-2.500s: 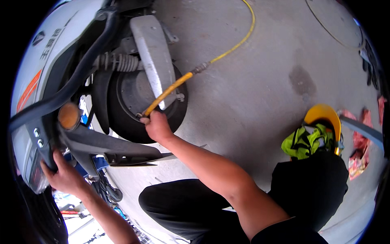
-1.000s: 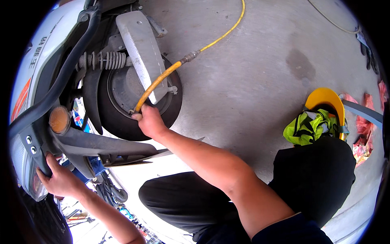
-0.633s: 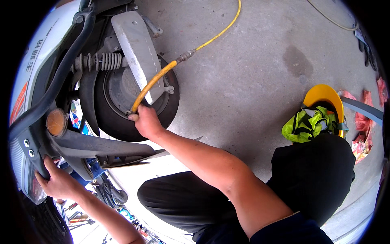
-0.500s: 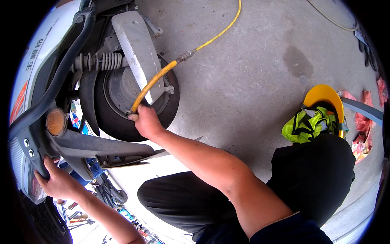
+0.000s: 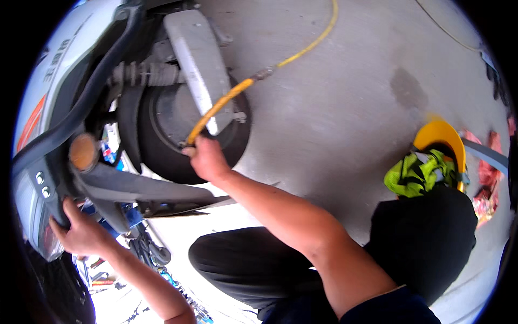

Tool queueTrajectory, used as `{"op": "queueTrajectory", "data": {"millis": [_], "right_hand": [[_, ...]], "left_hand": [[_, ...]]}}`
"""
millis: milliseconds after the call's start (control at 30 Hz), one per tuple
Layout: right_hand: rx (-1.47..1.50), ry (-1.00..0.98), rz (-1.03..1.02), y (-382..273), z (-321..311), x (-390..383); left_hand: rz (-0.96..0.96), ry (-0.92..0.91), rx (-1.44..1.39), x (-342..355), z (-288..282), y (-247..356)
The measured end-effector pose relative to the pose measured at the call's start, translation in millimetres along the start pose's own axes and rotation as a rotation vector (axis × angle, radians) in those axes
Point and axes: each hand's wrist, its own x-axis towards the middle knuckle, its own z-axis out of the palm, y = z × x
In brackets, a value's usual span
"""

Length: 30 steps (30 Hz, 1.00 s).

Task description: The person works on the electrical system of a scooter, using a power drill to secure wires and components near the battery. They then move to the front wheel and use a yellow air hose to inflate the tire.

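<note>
My right hand (image 5: 209, 160) is closed around the lower end of a yellow air hose (image 5: 222, 105), against the hub side of the scooter's black wheel (image 5: 171, 168). What the hose end meets there is hidden by my fingers. A metal coupling (image 5: 263, 73) joins the thick hose piece to a thinner yellow line. At the lower left my left hand (image 5: 83, 231) grips a dark bar (image 5: 56, 209) at the tail of the scooter, beside the clear lamp. A grey cover (image 5: 198, 59) and a coil-spring shock absorber (image 5: 144, 74) sit above the wheel.
A grey mudguard (image 5: 145, 186) with a round orange reflector (image 5: 84, 153) extends between my hands. To the right lie a yellow helmet (image 5: 441, 135) and a fluorescent green vest (image 5: 415, 174), by my knee. Crumpled red wrappers (image 5: 490, 168) and dark gloves (image 5: 495, 81) are at the far right.
The whole view has shifted, so the scooter and hose appear slightly farther right, with some blur. Both hands keep their places on the hose and the bar.
</note>
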Motion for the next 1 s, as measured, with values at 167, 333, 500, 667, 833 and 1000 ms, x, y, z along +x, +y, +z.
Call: {"op": "queueTrajectory", "data": {"millis": [167,333,500,667,833,1000], "right_hand": [[-0.031,-0.022,0.000,-0.8,-6.2,3.7],[0.039,-0.010,-0.018,-2.9,-4.0,1.2],[0.044,-0.013,0.017,-3.0,-3.8,0.1],[-0.011,-0.035,0.032,-1.6,-6.7,0.3],[-0.019,-0.041,0.031,-3.2,-7.0,1.1],[-0.003,-0.033,0.033,-7.9,-5.5,0.9]], "left_hand": [[-0.009,0.032,-0.141,-4.6,4.5,16.9],[-0.036,0.021,-0.184,-6.1,2.5,20.4],[-0.035,0.025,-0.146,-7.1,1.3,21.8],[-0.039,0.029,-0.161,-8.6,1.5,21.1],[-0.053,0.039,-0.190,-8.9,3.2,21.6],[-0.041,0.047,-0.187,-7.0,4.0,19.7]]}}
